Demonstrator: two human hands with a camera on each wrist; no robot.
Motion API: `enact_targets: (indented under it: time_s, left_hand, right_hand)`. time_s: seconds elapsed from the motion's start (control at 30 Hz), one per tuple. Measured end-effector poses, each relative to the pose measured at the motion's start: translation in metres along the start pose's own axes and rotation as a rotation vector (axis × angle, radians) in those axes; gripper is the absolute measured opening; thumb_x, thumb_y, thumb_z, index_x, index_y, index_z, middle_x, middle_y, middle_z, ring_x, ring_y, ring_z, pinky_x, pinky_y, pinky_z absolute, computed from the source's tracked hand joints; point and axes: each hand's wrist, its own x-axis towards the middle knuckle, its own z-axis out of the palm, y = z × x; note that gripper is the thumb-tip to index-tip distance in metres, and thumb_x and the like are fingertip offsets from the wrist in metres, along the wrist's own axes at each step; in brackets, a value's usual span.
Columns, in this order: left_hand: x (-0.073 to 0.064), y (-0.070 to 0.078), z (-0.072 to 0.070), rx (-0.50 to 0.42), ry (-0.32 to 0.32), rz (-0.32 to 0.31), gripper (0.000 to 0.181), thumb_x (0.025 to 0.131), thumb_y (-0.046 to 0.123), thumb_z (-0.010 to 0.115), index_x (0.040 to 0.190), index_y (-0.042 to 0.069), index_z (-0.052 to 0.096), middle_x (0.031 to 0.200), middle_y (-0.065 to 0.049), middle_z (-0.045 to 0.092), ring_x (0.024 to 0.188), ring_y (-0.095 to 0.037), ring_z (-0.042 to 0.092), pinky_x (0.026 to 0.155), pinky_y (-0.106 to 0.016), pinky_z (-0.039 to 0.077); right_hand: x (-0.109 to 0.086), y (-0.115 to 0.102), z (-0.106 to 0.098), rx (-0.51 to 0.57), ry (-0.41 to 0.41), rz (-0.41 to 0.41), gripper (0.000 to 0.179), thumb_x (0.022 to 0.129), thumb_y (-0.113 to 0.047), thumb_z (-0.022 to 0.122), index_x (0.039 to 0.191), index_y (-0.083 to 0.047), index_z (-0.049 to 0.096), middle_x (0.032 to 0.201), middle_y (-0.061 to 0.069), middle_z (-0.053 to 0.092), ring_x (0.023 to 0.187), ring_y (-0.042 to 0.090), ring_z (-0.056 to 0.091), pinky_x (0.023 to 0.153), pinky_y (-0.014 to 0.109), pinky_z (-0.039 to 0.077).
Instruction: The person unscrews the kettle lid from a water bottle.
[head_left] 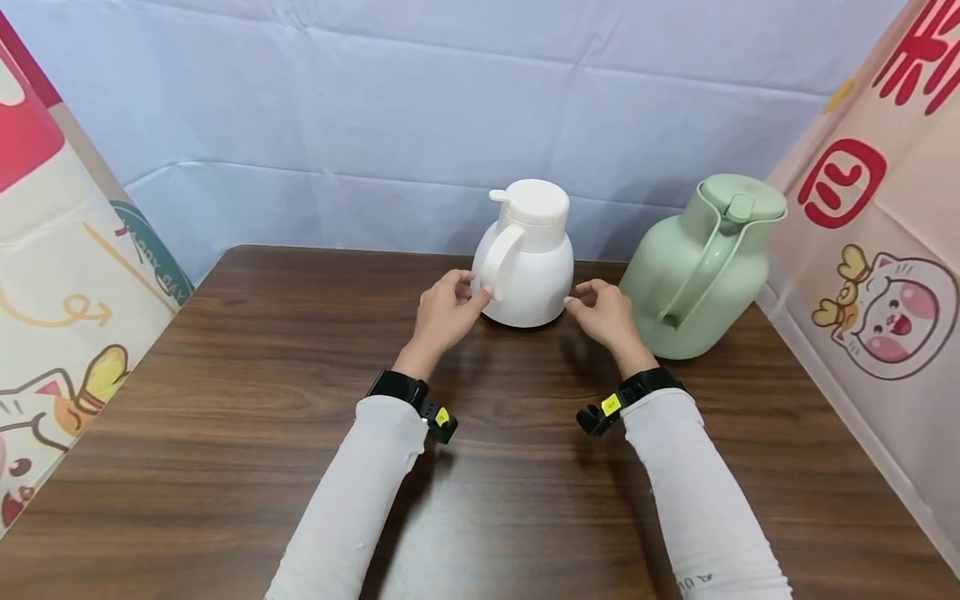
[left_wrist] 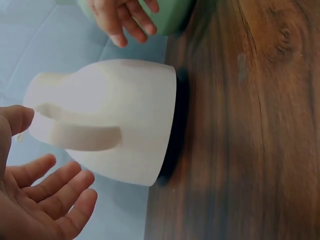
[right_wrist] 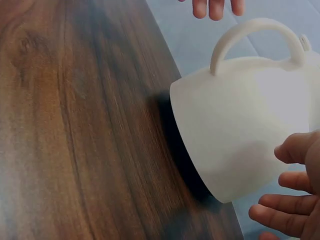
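Carafe [head_left: 534,279], white, upright on wood-grain tabletop [head_left: 300,358], between fingertips of left hand [head_left: 442,314] and right hand [head_left: 609,319]. Loop handle [head_left: 501,260] turned toward left fingers; small lever [head_left: 498,196] projecting from round lid [head_left: 537,200], above left fingertips.

Left hand: fingers parted and slightly bent, thumb set apart from forefinger. Position just beside handle, thumb tip nearest to upper bend of handle in left wrist view. Contact with handle or body: cannot tell.

Right hand: fingers parted and gently bent, thumb extended toward opposite flank of carafe. Thumb tip overlapping carafe outline in right wrist view; contact cannot be told.

Vacuum jug [head_left: 693,287], pale green, larger than carafe, upright just to right of right fingers and partly behind right hand in head view. Handle side facing person; flat lid with raised button on top.

Both wrists: black strap [head_left: 651,384] with yellow tag, below fingers; white sleeve [head_left: 701,492] from strap down along forearm.

Beyond fingertips: pale blue cloth backdrop [head_left: 420,125], creased. Well to left of left fingers: printed panel with cartoon cat [head_left: 37,425]. Past vacuum jug, right of right fingers: pink panel with red characters and round cartoon face [head_left: 896,321].
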Motion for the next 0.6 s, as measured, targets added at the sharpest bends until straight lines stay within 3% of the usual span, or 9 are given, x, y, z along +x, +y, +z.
enact_targets:
  time_s: [0.3,0.47,0.6]
  left_hand:
    - [0.011,0.005,0.010,-0.067,0.008,-0.035,0.047,0.092,0.038,0.055,0.128,0.007,0.052,0.110,-0.008,0.058,0.103,-0.021,0.052,0.085,-0.039,0.042]
    - [0.018,0.005,0.017,-0.194,-0.006,-0.085,0.046,0.093,0.043,0.052,0.126,0.011,0.053,0.113,-0.004,0.058,0.105,-0.018,0.054,0.085,-0.038,0.044]
    - [0.024,0.004,0.024,-0.274,0.005,-0.083,0.044,0.094,0.043,0.051,0.123,0.010,0.055,0.107,-0.004,0.059,0.098,-0.017,0.055,0.081,-0.036,0.046]
  right_hand:
    - [0.011,0.002,0.000,0.085,0.079,0.061,0.042,0.092,-0.029,0.054,0.123,-0.001,0.054,0.116,0.021,0.056,0.104,0.037,0.051,0.085,0.048,0.041]
    - [0.014,0.002,-0.001,0.126,0.093,0.081,0.043,0.092,-0.029,0.054,0.125,-0.002,0.052,0.118,0.020,0.056,0.105,0.036,0.050,0.086,0.048,0.041]
    - [0.016,0.001,0.000,0.121,0.095,0.079,0.043,0.092,-0.030,0.055,0.126,-0.003,0.052,0.118,0.019,0.056,0.106,0.036,0.050,0.086,0.047,0.041]
